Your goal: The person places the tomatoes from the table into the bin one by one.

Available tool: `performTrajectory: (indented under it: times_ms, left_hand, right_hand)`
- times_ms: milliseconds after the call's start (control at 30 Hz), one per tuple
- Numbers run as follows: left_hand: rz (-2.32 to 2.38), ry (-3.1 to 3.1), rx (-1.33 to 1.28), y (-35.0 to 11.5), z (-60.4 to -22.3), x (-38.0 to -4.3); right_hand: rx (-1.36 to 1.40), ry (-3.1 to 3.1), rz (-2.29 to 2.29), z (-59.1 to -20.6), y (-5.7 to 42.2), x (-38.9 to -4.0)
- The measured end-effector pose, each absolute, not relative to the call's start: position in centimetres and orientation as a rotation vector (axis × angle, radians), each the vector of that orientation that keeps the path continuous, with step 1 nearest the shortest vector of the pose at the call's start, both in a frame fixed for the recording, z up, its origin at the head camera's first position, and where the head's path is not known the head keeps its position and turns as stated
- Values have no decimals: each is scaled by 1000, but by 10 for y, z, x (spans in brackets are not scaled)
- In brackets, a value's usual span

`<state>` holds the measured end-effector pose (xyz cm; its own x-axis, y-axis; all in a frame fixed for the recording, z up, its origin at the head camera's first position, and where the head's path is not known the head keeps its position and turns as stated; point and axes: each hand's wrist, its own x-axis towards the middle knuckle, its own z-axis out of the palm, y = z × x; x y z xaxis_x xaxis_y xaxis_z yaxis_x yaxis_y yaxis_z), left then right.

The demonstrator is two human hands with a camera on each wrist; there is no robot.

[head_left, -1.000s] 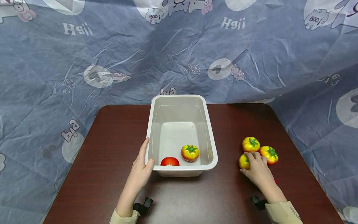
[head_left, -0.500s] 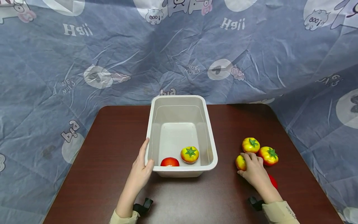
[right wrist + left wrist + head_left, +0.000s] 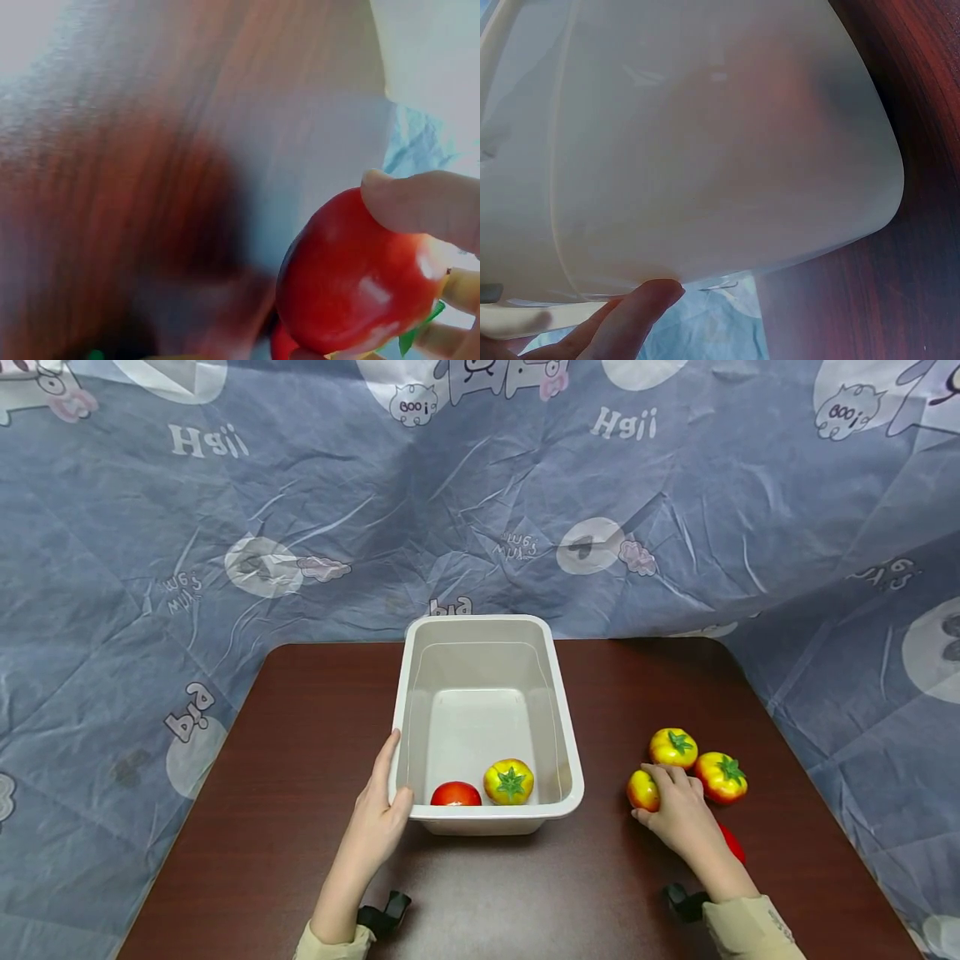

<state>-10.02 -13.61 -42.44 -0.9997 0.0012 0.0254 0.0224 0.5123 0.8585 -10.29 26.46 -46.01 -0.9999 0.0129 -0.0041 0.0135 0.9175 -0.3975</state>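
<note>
Gripping a round, glossy red-and-yellow fruit with a green leafy top (image 3: 642, 791), the right hand (image 3: 678, 806) is at the lower right of the frame, fingers and thumb clamped on the fruit. Whether the fruit touches the table I cannot tell. Two yellow-and-red fruits with green star-shaped tops, one above (image 3: 672, 748) and one to the right (image 3: 723, 778), lie just beside that hand; a plain red fruit (image 3: 732, 842) shows partly behind the wrist. At the centre stands an open, light-grey plastic bin with rounded corners (image 3: 480, 718). The left hand (image 3: 378, 810) holds its lower-left rim, thumb at the corner, fingers along the outer wall. Inside, at the bottom, sit a yellow fruit with a green star top (image 3: 509, 782) and, just left, a glossy red fruit (image 3: 456, 794). Beneath is a dark red-brown wooden table (image 3: 322, 727); behind hangs a wrinkled blue printed cloth (image 3: 450, 485).
</note>
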Motion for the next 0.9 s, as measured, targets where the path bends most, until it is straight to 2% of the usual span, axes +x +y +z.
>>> performTrajectory:
  times_ms: [900]
  left_hand:
    - [-1556, -2721, -16, -137, -422, -101]
  right_hand:
    - [-65, 3208, -780, -386, 217, -139]
